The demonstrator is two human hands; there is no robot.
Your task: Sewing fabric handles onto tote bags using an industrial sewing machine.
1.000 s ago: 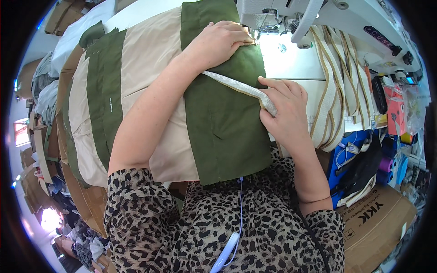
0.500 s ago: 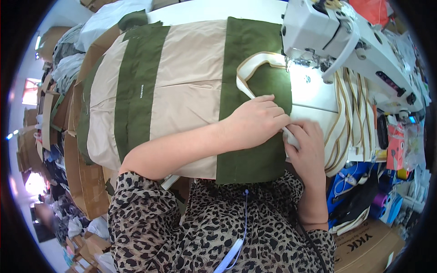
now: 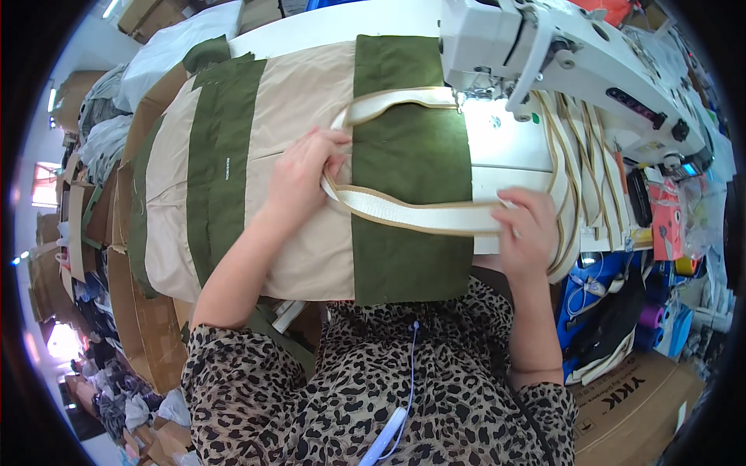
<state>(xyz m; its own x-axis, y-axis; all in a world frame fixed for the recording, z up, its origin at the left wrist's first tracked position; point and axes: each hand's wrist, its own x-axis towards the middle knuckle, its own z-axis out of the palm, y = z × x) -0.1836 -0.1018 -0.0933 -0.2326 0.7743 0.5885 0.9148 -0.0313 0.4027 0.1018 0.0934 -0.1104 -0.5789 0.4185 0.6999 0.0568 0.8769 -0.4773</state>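
Observation:
A fabric piece with olive green (image 3: pixel 412 268) and beige (image 3: pixel 295 264) panels lies across the work table. A white webbing strap with tan edges (image 3: pixel 404 217) forms a loop over it, its upper run reaching the needle and presser foot (image 3: pixel 458 98) of a white sewing machine (image 3: pixel 489 39). My left hand (image 3: pixel 303 171) grips the strap at the loop's left bend, over the beige panel. My right hand (image 3: pixel 527 241) pinches the strap's lower run just past the green panel's right edge.
More straps (image 3: pixel 590 179) hang in loops on the machine bed at right. Beside them are a pink item (image 3: pixel 667 233), purple spools (image 3: pixel 651 314) and a blue organizer. Cardboard boxes (image 3: pixel 140 334) and piles of cloth stand at left; a brown carton is at lower right.
My left hand has moved down from near the needle, then leftward, carrying the strap into a wide loop. My right hand has shifted right with the strap, whose lower run is straighter.

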